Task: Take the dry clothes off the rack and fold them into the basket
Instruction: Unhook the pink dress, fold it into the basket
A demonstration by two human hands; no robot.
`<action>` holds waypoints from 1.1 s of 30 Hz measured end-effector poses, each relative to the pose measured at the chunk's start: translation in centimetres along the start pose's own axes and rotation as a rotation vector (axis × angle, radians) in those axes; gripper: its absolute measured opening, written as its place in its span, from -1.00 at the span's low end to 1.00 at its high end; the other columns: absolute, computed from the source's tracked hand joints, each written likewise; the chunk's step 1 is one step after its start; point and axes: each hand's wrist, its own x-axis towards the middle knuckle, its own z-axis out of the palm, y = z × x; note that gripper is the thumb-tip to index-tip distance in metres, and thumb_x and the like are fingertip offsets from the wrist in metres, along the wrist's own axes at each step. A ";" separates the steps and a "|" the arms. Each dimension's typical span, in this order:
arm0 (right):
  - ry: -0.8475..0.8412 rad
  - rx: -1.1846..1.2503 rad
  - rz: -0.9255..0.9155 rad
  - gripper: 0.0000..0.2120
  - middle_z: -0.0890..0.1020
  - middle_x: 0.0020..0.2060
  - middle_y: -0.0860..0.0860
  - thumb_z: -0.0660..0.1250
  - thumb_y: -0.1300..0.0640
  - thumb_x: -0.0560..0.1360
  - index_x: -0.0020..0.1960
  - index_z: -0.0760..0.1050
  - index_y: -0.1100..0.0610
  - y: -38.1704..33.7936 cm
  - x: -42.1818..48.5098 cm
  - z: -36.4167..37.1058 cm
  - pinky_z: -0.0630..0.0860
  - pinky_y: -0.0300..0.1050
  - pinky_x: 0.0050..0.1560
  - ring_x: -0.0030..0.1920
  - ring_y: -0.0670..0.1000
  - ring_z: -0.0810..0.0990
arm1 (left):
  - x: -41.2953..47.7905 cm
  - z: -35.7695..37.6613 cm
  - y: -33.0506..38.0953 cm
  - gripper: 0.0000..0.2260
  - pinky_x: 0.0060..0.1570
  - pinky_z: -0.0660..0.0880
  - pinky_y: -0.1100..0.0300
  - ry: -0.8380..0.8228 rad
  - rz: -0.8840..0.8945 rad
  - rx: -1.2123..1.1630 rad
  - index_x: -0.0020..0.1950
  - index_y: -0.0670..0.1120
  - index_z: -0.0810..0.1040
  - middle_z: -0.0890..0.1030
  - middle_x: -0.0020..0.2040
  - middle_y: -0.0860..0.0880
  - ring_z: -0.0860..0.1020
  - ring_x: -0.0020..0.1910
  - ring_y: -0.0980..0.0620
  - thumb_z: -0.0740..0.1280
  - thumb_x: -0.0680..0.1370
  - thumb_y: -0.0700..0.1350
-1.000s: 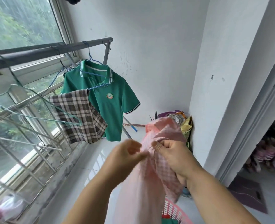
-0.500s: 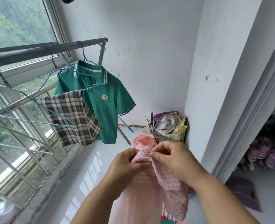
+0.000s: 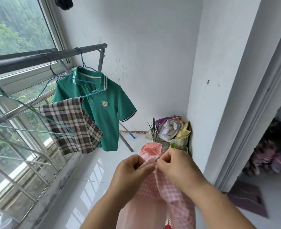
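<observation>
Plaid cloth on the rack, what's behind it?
The green polo hangs behind the plaid cloth. The cloth covers the polo's lower window-side part, so that stretch cannot be seen.

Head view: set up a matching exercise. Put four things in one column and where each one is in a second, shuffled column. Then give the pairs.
Things:
1. polo
2. plaid cloth
3. pink garment
4. bags

Places:
A. pinched between left hand and right hand
B. on the floor, in the corner
C. hung at the far end of the rack
D. hung left of the polo, overlapping it

Pairs: 1-C, 2-D, 3-A, 4-B.
</observation>
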 end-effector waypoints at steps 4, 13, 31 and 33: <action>-0.003 -0.071 -0.002 -0.74 0.64 -0.33 0.12 0.32 0.01 0.50 -0.25 0.56 0.18 0.0 0.6 -0.7 0.55 0.08 -0.17 -0.33 0.05 0.54 | 0.4 -0.5 -0.1 -0.65 -0.44 0.21 0.30 0.036 0.019 0.074 -0.41 -0.06 0.40 0.30 -0.48 0.09 0.23 -0.46 0.12 0.54 0.41 -0.14; 0.047 -0.082 0.129 -0.66 0.42 -0.50 0.18 0.27 0.15 0.50 -0.43 0.39 0.20 2.6 1.9 -3.0 0.24 -0.11 -0.37 -0.45 0.05 0.31 | 0.8 -2.8 0.1 -0.76 -0.36 0.31 0.20 0.055 0.031 0.145 -0.32 -0.15 0.55 0.42 -0.48 0.07 0.33 -0.44 0.12 0.55 0.41 -0.10; -0.087 0.944 -0.001 -0.89 0.63 -0.31 0.02 0.38 0.21 0.51 -0.13 0.47 0.07 0.1 1.7 -3.9 0.44 -0.21 -0.50 -0.39 -0.06 0.57 | 3.1 -4.7 -0.4 -0.81 -0.34 0.32 0.16 0.202 -0.111 -0.088 -0.31 -0.09 0.61 0.49 -0.35 -0.08 0.39 -0.33 -0.01 0.49 0.47 -0.08; -0.067 1.032 0.025 -0.89 0.55 -0.38 0.01 0.38 0.23 0.51 -0.11 0.48 0.07 -0.8 1.9 -3.7 0.27 -0.29 -0.61 -0.51 -0.10 0.43 | 3.5 -4.3 -0.5 -0.88 -0.24 0.44 0.13 0.213 -0.136 0.036 -0.17 -0.05 0.62 0.58 -0.23 0.00 0.50 -0.23 0.01 0.48 0.49 -0.03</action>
